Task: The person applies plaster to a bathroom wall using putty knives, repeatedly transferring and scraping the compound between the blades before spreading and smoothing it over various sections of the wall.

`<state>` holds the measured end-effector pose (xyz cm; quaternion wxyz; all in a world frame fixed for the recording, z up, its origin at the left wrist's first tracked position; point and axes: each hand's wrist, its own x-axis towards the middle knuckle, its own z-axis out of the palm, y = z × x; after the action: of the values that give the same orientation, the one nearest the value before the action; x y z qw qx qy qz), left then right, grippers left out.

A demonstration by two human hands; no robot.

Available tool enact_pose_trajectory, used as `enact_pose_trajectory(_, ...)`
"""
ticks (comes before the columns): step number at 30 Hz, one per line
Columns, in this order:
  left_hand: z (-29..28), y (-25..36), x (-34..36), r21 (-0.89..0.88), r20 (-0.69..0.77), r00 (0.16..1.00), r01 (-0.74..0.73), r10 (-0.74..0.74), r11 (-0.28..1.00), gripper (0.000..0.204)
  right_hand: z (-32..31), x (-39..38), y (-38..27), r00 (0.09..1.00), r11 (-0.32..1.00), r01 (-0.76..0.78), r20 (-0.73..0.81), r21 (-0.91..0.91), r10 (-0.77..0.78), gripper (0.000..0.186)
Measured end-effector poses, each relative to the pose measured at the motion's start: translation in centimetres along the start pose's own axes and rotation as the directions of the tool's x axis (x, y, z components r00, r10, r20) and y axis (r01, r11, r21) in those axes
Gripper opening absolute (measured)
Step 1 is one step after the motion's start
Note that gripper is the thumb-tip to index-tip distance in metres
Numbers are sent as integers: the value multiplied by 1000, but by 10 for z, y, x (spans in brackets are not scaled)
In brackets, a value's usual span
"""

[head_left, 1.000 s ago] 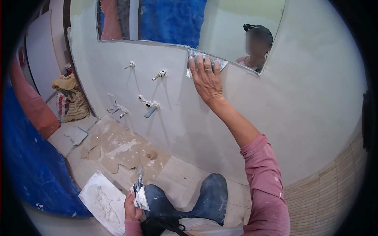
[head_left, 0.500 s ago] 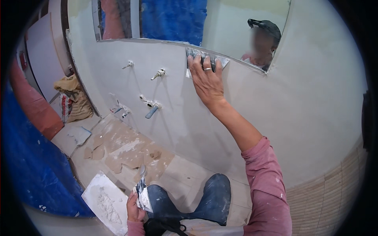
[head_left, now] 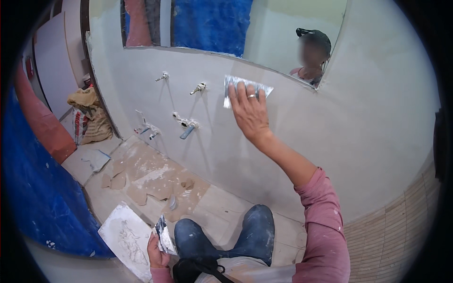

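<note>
My right hand (head_left: 251,115) reaches up to the pale grey wall (head_left: 283,137), its fingers spread over a wide metal scraper (head_left: 239,79). The blade is pressed on the plastered surface a little under the mirror (head_left: 207,28). Low at my left, my left hand (head_left: 158,254) grips a second metal scraper (head_left: 165,239), smeared with white filler, beside my knee. Next to that hand lies a white board (head_left: 112,222) bearing a heap of whitish filler (head_left: 131,243).
Pipe stubs (head_left: 188,131) and fittings (head_left: 198,88) stick out of the wall at left. Cardboard (head_left: 146,165) with torn scraps covers the floor below. Sacks (head_left: 96,122) stand by the doorway. A blue sheet (head_left: 42,198) hangs along the left side.
My right hand has drawn its scraper down the wall, away from the mirror's lower edge. My left hand has shifted slightly left and down with its scraper.
</note>
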<state>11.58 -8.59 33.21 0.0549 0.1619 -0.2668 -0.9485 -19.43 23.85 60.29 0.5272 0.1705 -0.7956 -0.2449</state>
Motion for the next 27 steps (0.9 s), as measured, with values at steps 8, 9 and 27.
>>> enact_pose_trajectory(8, 6, 0, -1, -29, 14, 1000, 7, -7, 1000, 30, 22, 28, 17, 997, 991, -35, -69, -131, 26, 50)
enact_pose_trajectory(9, 6, 1, -2, -32, 11, 1000, 6, -6, 999, 30, 22, 30, 17, 997, 989, -37, -72, -142, 27, 49)
enact_pose_trajectory(27, 22, -11, 2, 68, 52, 999, 12, -15, 998, 39, 41, 33, 24, 997, 974, -39, -77, -224, 22, 49)
